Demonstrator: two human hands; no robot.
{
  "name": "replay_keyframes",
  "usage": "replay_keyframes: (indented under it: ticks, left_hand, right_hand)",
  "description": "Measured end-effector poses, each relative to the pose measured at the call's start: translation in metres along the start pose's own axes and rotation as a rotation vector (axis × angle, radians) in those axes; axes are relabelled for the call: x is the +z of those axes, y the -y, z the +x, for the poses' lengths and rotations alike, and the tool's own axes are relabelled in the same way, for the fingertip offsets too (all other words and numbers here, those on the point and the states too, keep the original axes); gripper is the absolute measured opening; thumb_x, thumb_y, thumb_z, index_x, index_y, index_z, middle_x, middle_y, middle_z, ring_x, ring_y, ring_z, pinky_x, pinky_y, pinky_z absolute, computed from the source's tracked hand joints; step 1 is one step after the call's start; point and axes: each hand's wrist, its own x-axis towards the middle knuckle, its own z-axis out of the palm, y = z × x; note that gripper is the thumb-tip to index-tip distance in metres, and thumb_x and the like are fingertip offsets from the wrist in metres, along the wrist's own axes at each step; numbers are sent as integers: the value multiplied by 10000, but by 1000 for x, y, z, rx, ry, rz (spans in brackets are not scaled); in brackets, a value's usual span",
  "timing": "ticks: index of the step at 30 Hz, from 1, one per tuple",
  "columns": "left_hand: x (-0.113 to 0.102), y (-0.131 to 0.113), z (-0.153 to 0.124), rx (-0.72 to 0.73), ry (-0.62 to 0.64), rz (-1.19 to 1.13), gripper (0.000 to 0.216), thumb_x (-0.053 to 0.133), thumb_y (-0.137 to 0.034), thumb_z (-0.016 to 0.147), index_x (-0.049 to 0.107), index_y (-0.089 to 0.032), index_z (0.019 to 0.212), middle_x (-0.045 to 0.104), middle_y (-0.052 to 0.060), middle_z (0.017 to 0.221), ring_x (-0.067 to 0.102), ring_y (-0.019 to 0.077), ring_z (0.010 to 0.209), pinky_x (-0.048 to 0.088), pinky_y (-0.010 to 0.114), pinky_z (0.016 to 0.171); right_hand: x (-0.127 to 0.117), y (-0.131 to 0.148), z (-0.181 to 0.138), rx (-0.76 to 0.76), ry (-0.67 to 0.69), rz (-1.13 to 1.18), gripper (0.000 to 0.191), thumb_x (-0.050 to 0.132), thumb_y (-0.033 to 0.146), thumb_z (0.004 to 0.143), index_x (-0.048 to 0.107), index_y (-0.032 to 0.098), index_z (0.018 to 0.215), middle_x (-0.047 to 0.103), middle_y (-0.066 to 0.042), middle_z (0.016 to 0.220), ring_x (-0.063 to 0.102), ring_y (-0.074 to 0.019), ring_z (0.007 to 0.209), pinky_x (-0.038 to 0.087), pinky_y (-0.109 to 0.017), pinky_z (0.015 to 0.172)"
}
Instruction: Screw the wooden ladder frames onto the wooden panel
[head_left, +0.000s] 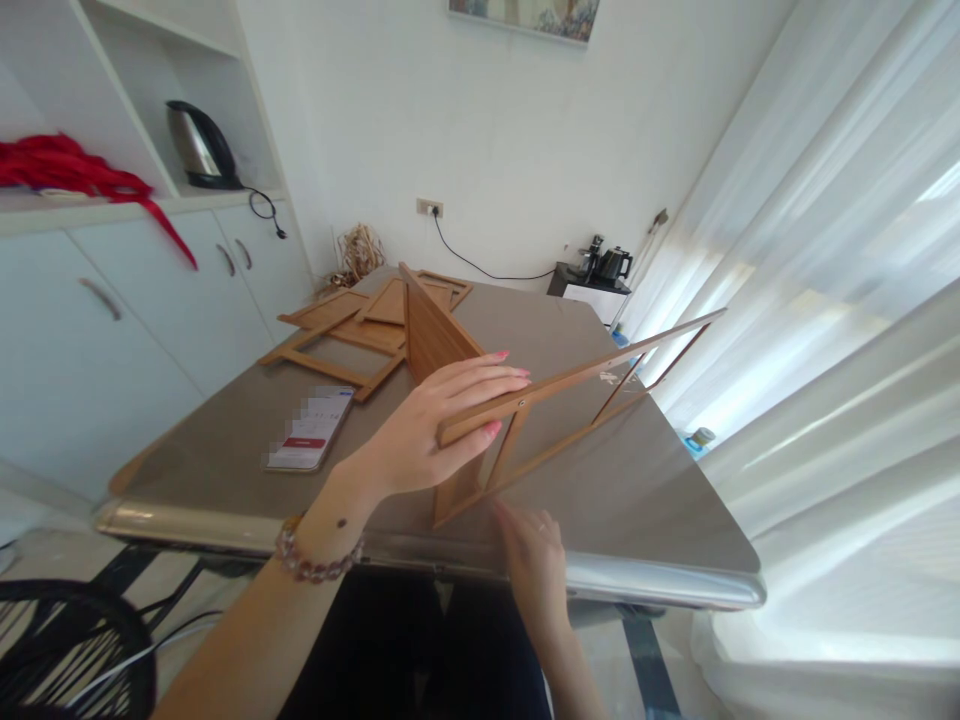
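Observation:
My left hand [442,410] is closed around the near end of a wooden frame [592,374], thumb below the upper rail and fingers over it. The frame stands on edge on the table and stretches away to the right, with crossbars between its two rails. Against its near end stands an upright wooden panel [442,338], partly hidden behind my left hand. My right hand [536,555] is low at the table's front edge, its fingers curled beside the frame's lower rail. Whatever its fingertips hold, if anything, is too small to make out.
More wooden frames and panels [330,345] lie stacked at the table's back left. A phone [311,430] lies at the left on the brown table [637,520]. Small light bits [609,377] are behind the frame. White curtains [825,400] hang close on the right.

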Motion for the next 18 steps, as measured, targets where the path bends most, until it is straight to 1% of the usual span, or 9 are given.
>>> replay_keyframes:
  ticks: [6, 12, 18]
  left_hand:
    - [2, 0, -1, -19, -29, -2, 454, 499, -207, 938, 499, -271, 1387, 540, -16, 1457, 400, 166, 1448, 347, 392, 1240]
    - [5, 1, 0, -31, -52, 10, 426, 479, -253, 935, 538, -267, 1357, 580, 8, 1417, 448, 196, 1411, 367, 426, 1209]
    - [5, 2, 0, -25, -47, 46, 443, 470, -257, 934, 533, -272, 1373, 578, 6, 1426, 452, 199, 1416, 382, 420, 1197]
  right_hand:
    - [1, 9, 0, -1, -41, -25, 296, 457, 313, 1020, 745, 260, 1065, 760, -31, 926, 627, -172, 826, 382, -326, 774]
    - [3, 9, -3, 14, -14, -40, 297, 454, 323, 1026, 736, 285, 1107, 767, -28, 959, 633, -178, 855, 327, -342, 807]
    - [4, 9, -4, 15, -28, -38, 274, 473, 317, 1021, 728, 290, 1117, 770, -11, 960, 626, -172, 849, 300, -339, 807]
